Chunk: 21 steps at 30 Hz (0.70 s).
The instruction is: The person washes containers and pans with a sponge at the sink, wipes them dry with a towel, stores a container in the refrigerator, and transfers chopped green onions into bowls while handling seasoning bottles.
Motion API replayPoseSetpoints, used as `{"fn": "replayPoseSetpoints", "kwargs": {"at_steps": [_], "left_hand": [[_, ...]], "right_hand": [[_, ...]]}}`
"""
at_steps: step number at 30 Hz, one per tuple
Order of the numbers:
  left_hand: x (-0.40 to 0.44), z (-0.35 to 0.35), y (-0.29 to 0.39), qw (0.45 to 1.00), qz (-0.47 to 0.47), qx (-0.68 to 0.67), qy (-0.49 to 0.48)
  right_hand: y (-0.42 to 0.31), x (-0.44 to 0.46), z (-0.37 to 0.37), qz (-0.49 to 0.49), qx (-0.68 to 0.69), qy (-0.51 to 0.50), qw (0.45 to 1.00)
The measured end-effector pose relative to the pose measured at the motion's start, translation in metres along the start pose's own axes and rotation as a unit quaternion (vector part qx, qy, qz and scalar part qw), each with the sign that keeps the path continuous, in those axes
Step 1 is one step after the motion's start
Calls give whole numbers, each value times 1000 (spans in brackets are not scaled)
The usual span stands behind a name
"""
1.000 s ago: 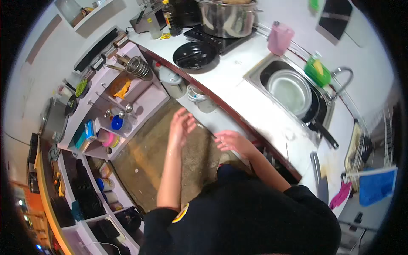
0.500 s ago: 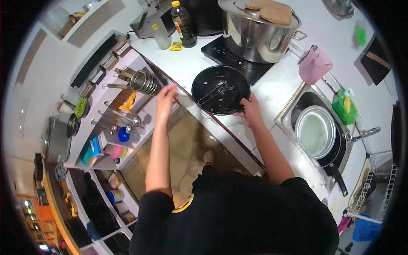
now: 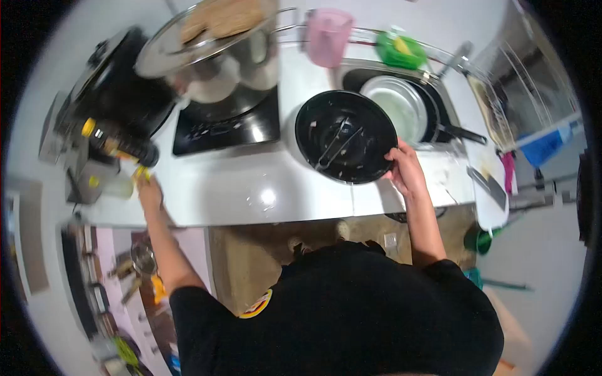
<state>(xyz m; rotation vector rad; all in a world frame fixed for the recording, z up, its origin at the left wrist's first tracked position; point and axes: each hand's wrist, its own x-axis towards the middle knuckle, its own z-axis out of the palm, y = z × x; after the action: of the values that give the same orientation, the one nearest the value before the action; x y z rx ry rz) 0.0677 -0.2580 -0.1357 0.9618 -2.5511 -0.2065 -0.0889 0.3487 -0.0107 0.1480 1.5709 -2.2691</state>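
The right hand [image 3: 406, 168] is closed around the near right part of the rim of a black bowl [image 3: 373, 125], thumb over the edge and the other fingers behind or under it. The bowl sits just left of and beyond this hand, its open side facing up, with tongs [image 3: 338, 147] and a few pale bits inside; whether its base touches the counter [image 3: 269, 200] cannot be told. The left hand [image 3: 148, 193] is well apart to the left, partly curled, its fingertips at a small yellow packet [image 3: 142, 172]; whether they grip it or only touch it is unclear. Just left of that hand stands a jar [image 3: 118, 186], and just beyond it a dark bottle [image 3: 119, 145] with a yellow cap. Beyond and to the right of the left hand is a cooktop [image 3: 257, 128] bearing a large pot [image 3: 257, 62]. Farther out from the right hand, past the bowl, is a pink jug [image 3: 329, 37]. Just beyond the right hand lies the sink, holding a metal basin [image 3: 419, 105] and a pan whose handle [image 3: 463, 134] points right. A knife [image 3: 489, 188] lies to the right of that hand.
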Motion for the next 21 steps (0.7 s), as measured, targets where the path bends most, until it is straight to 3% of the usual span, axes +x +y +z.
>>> {"fn": "replayPoseSetpoints", "kwargs": {"at_steps": [5, 9, 13, 16, 19, 21], "left_hand": [[-70, -20, 40, 999, 38, 18, 24], [-133, -36, 92, 994, 44, -94, 28], [-173, -31, 144, 987, 94, -95, 86], [-188, -37, 182, 985, 107, -118, 60], [-188, -40, 201, 979, 25, -184, 81], [-174, -46, 206, 981, -40, -161, 101]], "right_hand": [[-3, 36, -82, -85, -14, 112, 990], [-10, 78, -123, -48, 7, 203, 978], [-7, 122, -165, -19, -18, 183, 983], [-11, 137, -168, 6, -78, 181, 980], [-4, 161, -203, -6, -73, 109, 991], [-10, 167, -198, -6, -186, 130, 974]]}}
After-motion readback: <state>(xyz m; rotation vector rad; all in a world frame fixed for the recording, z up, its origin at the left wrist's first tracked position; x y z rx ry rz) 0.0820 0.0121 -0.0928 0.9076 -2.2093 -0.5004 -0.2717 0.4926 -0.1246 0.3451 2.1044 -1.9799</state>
